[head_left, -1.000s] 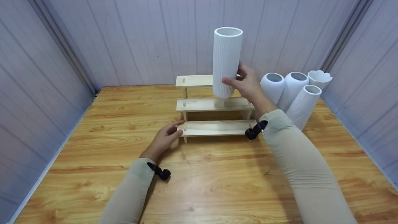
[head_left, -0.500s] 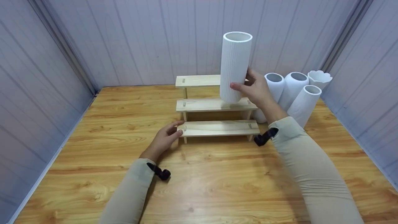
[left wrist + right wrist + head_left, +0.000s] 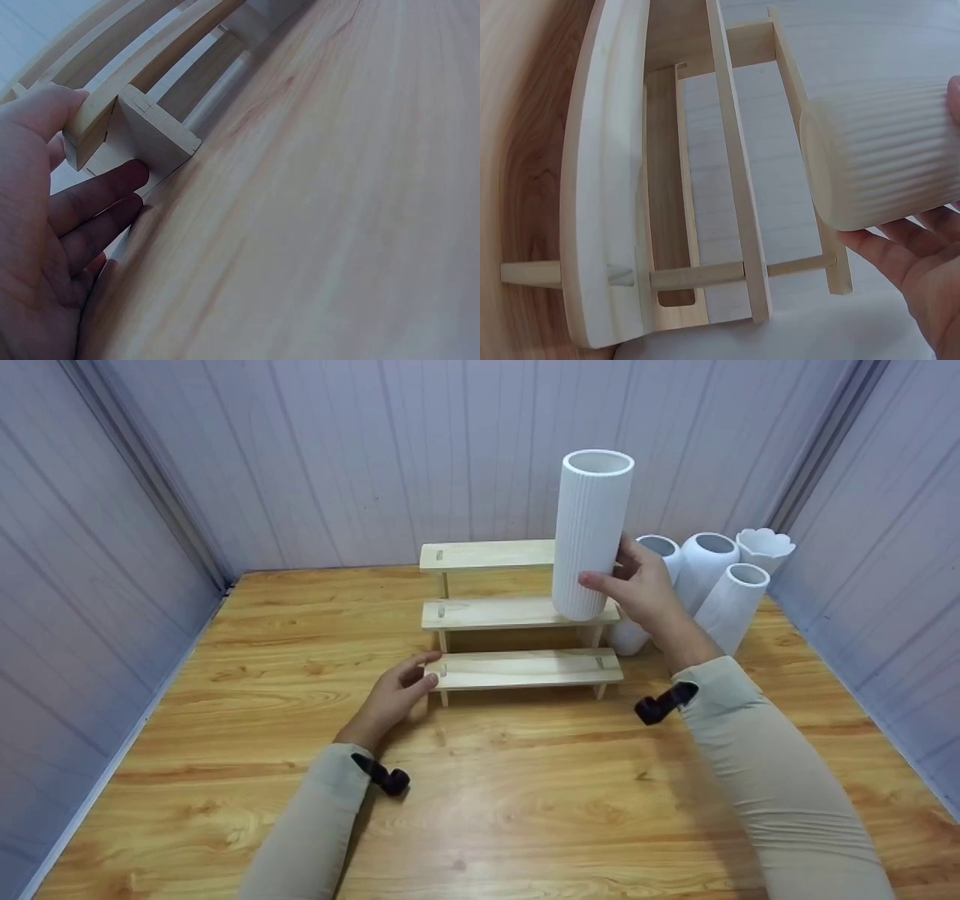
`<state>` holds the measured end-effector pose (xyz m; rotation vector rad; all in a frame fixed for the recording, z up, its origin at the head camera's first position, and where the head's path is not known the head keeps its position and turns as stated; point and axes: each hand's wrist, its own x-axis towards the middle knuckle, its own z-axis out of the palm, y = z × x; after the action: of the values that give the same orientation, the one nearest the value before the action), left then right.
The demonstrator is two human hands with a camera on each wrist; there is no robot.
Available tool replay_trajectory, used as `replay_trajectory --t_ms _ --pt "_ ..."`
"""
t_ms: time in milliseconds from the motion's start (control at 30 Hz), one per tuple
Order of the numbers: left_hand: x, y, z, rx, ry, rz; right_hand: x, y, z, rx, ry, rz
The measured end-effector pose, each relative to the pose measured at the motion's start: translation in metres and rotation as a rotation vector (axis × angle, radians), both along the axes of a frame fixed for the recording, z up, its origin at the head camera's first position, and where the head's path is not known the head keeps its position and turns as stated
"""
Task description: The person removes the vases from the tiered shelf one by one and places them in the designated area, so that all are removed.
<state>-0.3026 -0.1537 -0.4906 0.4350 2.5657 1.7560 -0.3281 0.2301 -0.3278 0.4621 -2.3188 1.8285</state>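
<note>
A tall white ribbed vase (image 3: 591, 540) is held upright in my right hand (image 3: 641, 585), thumb on its front and fingers behind. Its base hovers above the right part of the three-tiered wooden stand (image 3: 525, 667); the right wrist view shows the ribbed vase (image 3: 889, 157) clear of the middle board, near the top one. At the lowest tier's left end, my left hand (image 3: 394, 690) holds the board's edge. In the left wrist view the left hand (image 3: 45, 187) has its thumb at the board end and two fingers against the stand's side support (image 3: 150, 127).
Right of the stand, several white vases stand together: a rounded one (image 3: 705, 566), a slanted-looking one (image 3: 735, 611) and one with a scalloped rim (image 3: 765, 547). Another is partly covered by my right hand. Panelled walls (image 3: 337, 457) enclose the wooden tabletop (image 3: 495, 795).
My right hand has carried the ribbed vase rightward and lower in the head view, toward the stand's right end. The left hand has stayed at the lowest tier.
</note>
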Motion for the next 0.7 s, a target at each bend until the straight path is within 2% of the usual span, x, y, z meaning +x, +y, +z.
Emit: replay_trajectory --t_ms 167,367,567,700 --pt "0.000 -0.001 0.000 0.006 0.002 -0.018 0.008 0.007 -0.002 -0.030 -0.010 -0.009" --pt "0.001 -0.001 0.001 0.015 -0.022 -0.038 0.017 0.014 -0.003 -0.056 0.020 -0.013" --pt "0.001 -0.001 0.001 0.018 -0.024 -0.040 0.021 0.023 -0.008 -0.116 0.039 0.007" --pt "0.001 -0.001 0.002 0.012 -0.024 -0.035 0.025 0.030 -0.011 -0.107 0.044 -0.012"
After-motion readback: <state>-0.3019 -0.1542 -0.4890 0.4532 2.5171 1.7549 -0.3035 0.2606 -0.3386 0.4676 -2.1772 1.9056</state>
